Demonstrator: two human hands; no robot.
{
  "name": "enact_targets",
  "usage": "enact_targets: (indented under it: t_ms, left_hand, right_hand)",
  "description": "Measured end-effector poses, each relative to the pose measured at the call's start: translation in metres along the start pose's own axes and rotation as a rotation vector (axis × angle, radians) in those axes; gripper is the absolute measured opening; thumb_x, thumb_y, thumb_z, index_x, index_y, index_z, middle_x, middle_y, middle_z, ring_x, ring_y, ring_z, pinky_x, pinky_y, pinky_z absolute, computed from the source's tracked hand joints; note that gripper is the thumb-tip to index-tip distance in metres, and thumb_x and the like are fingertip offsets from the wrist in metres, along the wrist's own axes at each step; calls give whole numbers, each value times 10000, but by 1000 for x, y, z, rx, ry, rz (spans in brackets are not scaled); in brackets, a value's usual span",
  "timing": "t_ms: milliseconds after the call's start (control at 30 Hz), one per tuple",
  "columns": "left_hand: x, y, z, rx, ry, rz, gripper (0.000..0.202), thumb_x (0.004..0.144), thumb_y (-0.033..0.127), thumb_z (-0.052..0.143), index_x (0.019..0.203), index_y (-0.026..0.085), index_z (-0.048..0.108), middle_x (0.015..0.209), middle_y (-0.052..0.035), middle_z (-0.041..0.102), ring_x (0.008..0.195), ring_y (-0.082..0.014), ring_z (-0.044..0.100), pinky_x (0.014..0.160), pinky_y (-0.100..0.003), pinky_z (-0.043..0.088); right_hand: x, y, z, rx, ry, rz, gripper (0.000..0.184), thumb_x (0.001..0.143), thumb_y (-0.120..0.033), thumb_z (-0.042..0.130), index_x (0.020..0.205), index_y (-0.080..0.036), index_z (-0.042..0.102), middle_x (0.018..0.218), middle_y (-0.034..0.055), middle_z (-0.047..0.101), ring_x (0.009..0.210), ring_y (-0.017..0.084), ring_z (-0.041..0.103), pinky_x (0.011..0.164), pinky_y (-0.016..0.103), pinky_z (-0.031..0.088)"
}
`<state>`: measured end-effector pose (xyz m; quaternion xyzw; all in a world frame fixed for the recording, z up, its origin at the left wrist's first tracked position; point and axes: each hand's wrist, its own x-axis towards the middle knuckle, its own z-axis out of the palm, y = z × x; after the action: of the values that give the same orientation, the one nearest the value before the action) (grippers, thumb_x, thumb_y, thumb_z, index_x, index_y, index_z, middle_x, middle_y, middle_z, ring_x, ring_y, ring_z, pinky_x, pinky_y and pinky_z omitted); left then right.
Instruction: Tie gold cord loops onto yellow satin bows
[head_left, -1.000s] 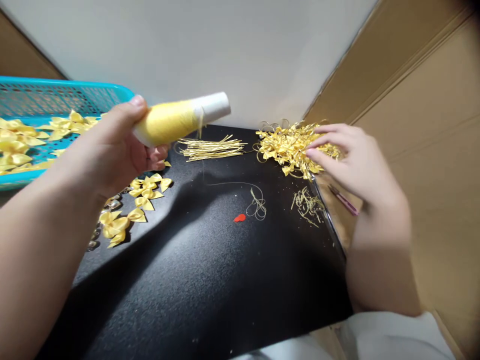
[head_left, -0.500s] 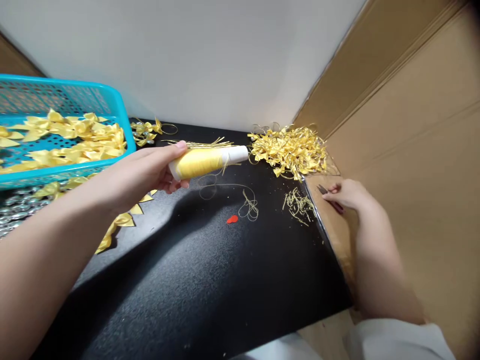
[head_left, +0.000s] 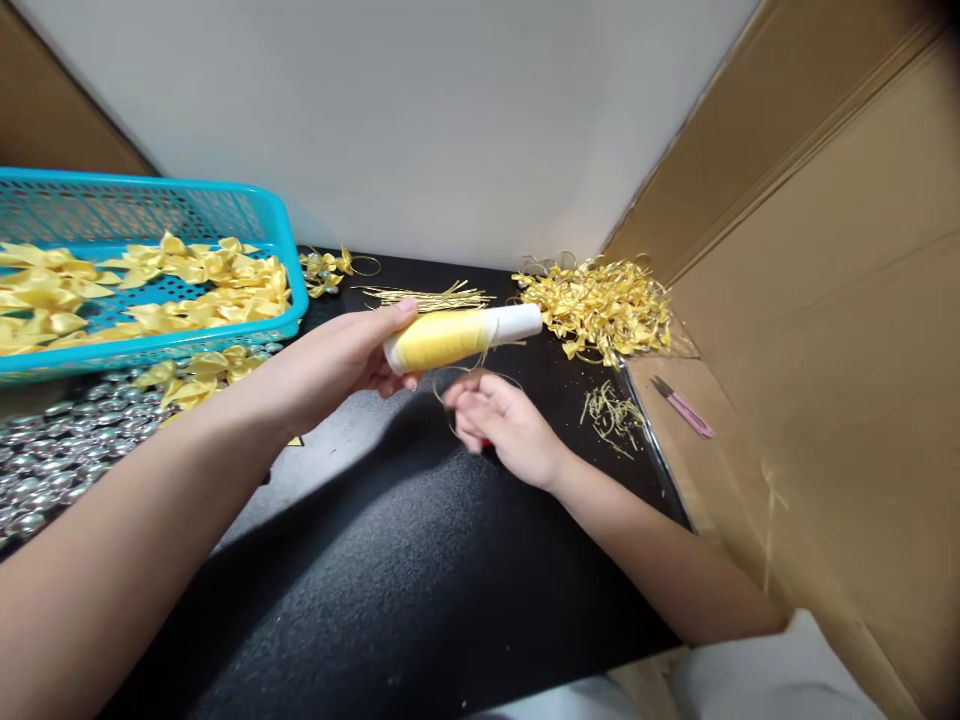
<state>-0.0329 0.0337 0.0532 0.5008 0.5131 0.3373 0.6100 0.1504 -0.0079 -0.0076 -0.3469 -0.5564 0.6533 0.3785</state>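
My left hand is closed round a spool of yellow thread with a white end, held level above the black table. Just under the spool my right hand sits palm up with the fingers curled by a loose loop of thread; whether they pinch the thread I cannot tell. Small pink snips lie to the right on the cardboard ledge, with no hand on them.
A turquoise basket of yellow ribbon bows stands at the left, with loose bows and silver beads before it. A bundle of gold strips, a pile of yellow loops and thread offcuts lie at the back. Cardboard walls close the right.
My right hand has left the snips on the ledge and come left under the spool. My left hand has brought the spool a little right.
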Motion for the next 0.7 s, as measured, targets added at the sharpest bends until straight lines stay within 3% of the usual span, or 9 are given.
enact_targets:
  t_ms: [100,233,367,467,533,600,700]
  left_hand:
    - [1,9,-8,-153,166,67,304,917,426,433,791,181,562,576,0,501,439,-106,444,402,-206,343]
    - [1,24,-28,-344,362,231,267,947,347,350,857,180,538,635,12,480,408,-87,375,383,-216,299]
    - [1,31,-42,-299,395,279,304,965,290,268,827,184,518,609,16,434,404,-98,353,383,-224,312]
    - [3,29,-44,-265,394,276,240,937,278,328,808,179,504,614,4,457,411,-99,374,378,-216,311]
    - [5,26,-42,-251,394,281,215,923,279,346,787,185,483,610,3,457,398,-98,373,363,-215,302]
    - [7,23,-40,-230,380,268,223,923,284,334,784,187,478,600,5,446,384,-99,373,352,-220,308]
    - [8,20,-37,-195,350,227,202,902,305,374,785,183,485,596,6,446,383,-101,395,355,-226,336]
  right_hand:
    - [-7,3,-11,2,41,2,508,874,-635,501,614,-216,378,556,-69,301,497,85,267,500,263,264]
    - [-23,-3,-38,-205,105,37,542,866,-632,507,575,-213,325,562,-65,266,527,88,235,517,267,223]
    - [-35,-21,-64,-586,-25,160,519,901,-580,465,563,-193,388,557,-45,365,556,100,335,564,264,276]
    - [-45,-43,-89,-866,-127,283,354,880,-475,543,713,-171,615,685,4,608,656,142,527,645,279,385]
    - [-54,-58,-111,-958,-55,359,301,858,-460,572,902,-186,689,886,47,715,804,192,629,743,316,454]
    - [-64,-69,-136,-1034,109,404,340,840,-489,581,991,-210,701,1000,66,733,889,220,661,795,344,486]
    - [-78,-75,-170,-1177,416,459,354,787,-500,615,914,-183,703,932,96,738,810,234,675,753,366,513]
